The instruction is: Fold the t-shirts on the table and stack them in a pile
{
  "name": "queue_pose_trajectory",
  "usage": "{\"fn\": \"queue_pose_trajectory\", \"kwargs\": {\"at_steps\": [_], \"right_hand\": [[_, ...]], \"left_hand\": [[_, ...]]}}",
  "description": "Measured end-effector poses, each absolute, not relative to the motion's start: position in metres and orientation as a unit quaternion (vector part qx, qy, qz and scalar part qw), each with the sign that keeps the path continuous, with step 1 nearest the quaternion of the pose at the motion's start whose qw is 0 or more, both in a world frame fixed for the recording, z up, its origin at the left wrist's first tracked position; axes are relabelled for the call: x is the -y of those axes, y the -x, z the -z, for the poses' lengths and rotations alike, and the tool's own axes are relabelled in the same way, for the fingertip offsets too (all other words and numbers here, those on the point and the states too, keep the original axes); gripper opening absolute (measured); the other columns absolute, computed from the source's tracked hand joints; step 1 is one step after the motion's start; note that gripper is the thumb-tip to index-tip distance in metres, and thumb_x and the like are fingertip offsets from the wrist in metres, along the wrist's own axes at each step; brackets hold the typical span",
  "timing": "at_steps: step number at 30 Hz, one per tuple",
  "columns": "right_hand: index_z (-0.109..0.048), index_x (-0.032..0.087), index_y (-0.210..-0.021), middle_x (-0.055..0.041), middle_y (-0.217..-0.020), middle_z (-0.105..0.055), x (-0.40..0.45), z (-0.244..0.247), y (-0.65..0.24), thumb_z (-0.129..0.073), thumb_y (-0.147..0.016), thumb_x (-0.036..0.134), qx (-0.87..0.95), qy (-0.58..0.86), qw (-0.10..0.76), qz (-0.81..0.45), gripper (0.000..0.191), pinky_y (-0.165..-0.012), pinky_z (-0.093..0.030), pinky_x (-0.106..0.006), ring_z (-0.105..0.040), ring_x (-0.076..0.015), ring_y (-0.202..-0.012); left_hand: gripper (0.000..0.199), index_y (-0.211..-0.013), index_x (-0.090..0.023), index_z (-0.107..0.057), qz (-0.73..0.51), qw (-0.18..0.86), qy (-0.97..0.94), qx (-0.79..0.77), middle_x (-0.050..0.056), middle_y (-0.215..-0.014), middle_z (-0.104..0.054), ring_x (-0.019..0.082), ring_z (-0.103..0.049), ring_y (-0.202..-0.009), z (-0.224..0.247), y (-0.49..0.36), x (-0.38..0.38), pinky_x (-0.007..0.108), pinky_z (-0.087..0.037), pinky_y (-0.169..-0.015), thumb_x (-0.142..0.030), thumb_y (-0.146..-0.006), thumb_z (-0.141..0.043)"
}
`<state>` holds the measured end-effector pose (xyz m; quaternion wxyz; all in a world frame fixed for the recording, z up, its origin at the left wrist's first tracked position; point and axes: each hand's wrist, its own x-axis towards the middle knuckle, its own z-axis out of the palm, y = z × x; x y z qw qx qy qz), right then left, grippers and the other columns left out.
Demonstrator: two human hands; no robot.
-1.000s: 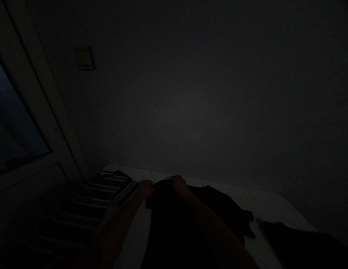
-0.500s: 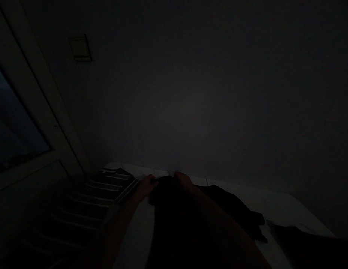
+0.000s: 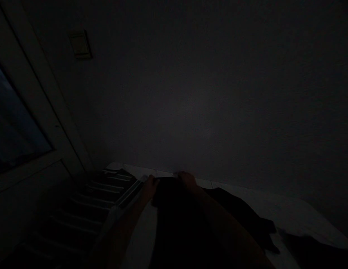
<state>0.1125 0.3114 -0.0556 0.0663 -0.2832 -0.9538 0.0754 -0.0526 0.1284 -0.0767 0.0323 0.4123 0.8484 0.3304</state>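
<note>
Very little light falls on the scene. A plain black garment [image 3: 174, 220] hangs or lies in front of me; its exact kind is lost in the dark. My left hand [image 3: 150, 186] pinches its top left edge. At the top right edge, my right hand [image 3: 187, 181] is closed on the same cloth, its fingers partly lost in shadow. The top edge runs fairly straight between both hands. Left of my left arm lies a dark striped garment [image 3: 106, 188] with pale stripes. Another black garment [image 3: 238, 207] spreads out beyond my right forearm.
Beneath the clothes is a pale tiled surface [image 3: 246, 192] running along a grey wall [image 3: 190, 93]. A door [image 3: 54, 123] with a glass pane stands at the left. A light switch [image 3: 80, 45] sits on the wall. More dark cloth [image 3: 311, 248] lies at the lower right.
Both hands still grip the black garment and have shifted slightly to the right in view. The clothes at the right also appear a little further right and lower.
</note>
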Motion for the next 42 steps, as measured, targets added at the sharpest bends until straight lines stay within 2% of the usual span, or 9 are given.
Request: {"fn": "queue_pose_trajectory", "kwargs": {"at_steps": [6,11,13,17,22,26,29,34,42], "right_hand": [[-0.065,0.018,-0.126,-0.0143,-0.126,-0.069,-0.301,0.046,-0.11,-0.047,-0.098,0.025,0.959,0.264,0.093,-0.047,0.034,-0.098,-0.045,-0.038,-0.063,-0.0277,-0.116],[-0.061,0.015,-0.134,-0.0146,-0.135,-0.064,-0.26,0.052,-0.127,-0.042,-0.096,0.014,0.973,0.201,0.109,-0.04,0.043,-0.11,-0.037,-0.036,-0.058,-0.0248,-0.126],[-0.059,0.015,-0.138,-0.0132,-0.141,-0.061,-0.244,0.065,-0.138,-0.041,-0.097,0.017,0.98,0.159,0.107,-0.047,0.044,-0.113,-0.035,-0.034,-0.054,-0.0229,-0.131],[-0.043,0.012,-0.151,-0.015,-0.158,-0.04,-0.227,0.084,-0.153,-0.037,-0.103,0.036,0.986,0.122,0.099,-0.055,0.054,-0.121,-0.026,-0.048,-0.033,-0.0285,-0.148],[-0.034,0.012,-0.156,-0.0149,-0.163,-0.029,-0.208,0.073,-0.163,-0.034,-0.104,0.038,0.983,0.151,0.09,-0.053,0.058,-0.122,-0.021,-0.054,-0.023,-0.0298,-0.152],[-0.029,0.013,-0.158,-0.0143,-0.163,-0.03,-0.195,0.076,-0.208,-0.04,-0.102,0.042,0.978,0.153,0.134,-0.045,0.063,-0.121,-0.024,-0.053,-0.022,-0.0292,-0.153],[-0.034,0.013,-0.156,-0.0153,-0.161,-0.035,-0.209,0.085,-0.263,-0.041,-0.101,0.036,0.962,0.222,0.153,-0.031,0.06,-0.12,-0.028,-0.052,-0.026,-0.0287,-0.151],[-0.045,0.005,-0.149,-0.0209,-0.155,-0.042,-0.26,0.086,-0.338,-0.042,-0.099,0.026,0.922,0.364,0.128,-0.022,0.054,-0.118,-0.034,-0.049,-0.035,-0.0321,-0.147],[-0.047,0.009,-0.148,-0.0193,-0.156,-0.041,-0.271,0.078,-0.324,-0.044,-0.1,0.03,0.937,0.318,0.141,-0.017,0.053,-0.119,-0.031,-0.051,-0.031,-0.0313,-0.149]], "left_hand": [[0.018,-0.104,-0.018,-0.055,-0.351,-0.005,-0.399,-0.847,0.004,-0.088,-0.067,0.019,-0.067,-0.081,0.075,0.063,-0.134,0.031,-0.052,-0.073,-0.024,-0.089,-0.061],[0.037,-0.13,-0.018,-0.054,-0.351,-0.082,-0.495,-0.791,0.014,-0.131,-0.062,0.025,-0.057,-0.125,0.081,0.034,-0.108,0.045,-0.046,-0.106,-0.019,-0.095,-0.043],[0.042,-0.14,-0.021,-0.052,-0.276,-0.1,-0.616,-0.731,0.012,-0.145,-0.055,0.026,-0.048,-0.137,0.092,0.012,-0.09,0.048,-0.037,-0.115,-0.028,-0.1,-0.039],[0.06,-0.152,-0.021,-0.043,-0.104,-0.098,-0.683,-0.717,0.014,-0.158,-0.042,0.034,-0.036,-0.147,0.107,-0.021,-0.061,0.061,-0.027,-0.118,-0.051,-0.101,-0.037],[0.063,-0.156,-0.022,-0.036,-0.068,-0.101,-0.66,-0.741,0.016,-0.163,-0.031,0.036,-0.03,-0.15,0.101,-0.036,-0.047,0.069,-0.021,-0.116,-0.054,-0.101,-0.033],[0.06,-0.15,-0.021,-0.046,-0.032,-0.078,-0.633,-0.77,0.018,-0.159,-0.038,0.038,-0.035,-0.147,0.096,-0.037,-0.042,0.074,-0.021,-0.113,-0.053,-0.1,-0.037],[0.057,-0.145,-0.019,-0.053,-0.041,-0.118,-0.618,-0.776,0.018,-0.159,-0.038,0.039,-0.031,-0.148,0.088,-0.043,-0.054,0.073,-0.019,-0.114,-0.051,-0.1,-0.037],[0.061,-0.155,-0.018,-0.037,-0.068,-0.098,-0.686,-0.718,0.014,-0.165,-0.029,0.032,-0.025,-0.152,0.081,-0.074,-0.098,0.058,-0.026,-0.119,-0.048,-0.102,-0.032],[0.067,-0.155,-0.029,-0.037,-0.054,-0.053,-0.68,-0.73,0.012,-0.164,-0.031,0.04,-0.026,-0.151,0.109,-0.083,-0.103,0.065,-0.024,-0.117,-0.063,-0.099,-0.032]]}}
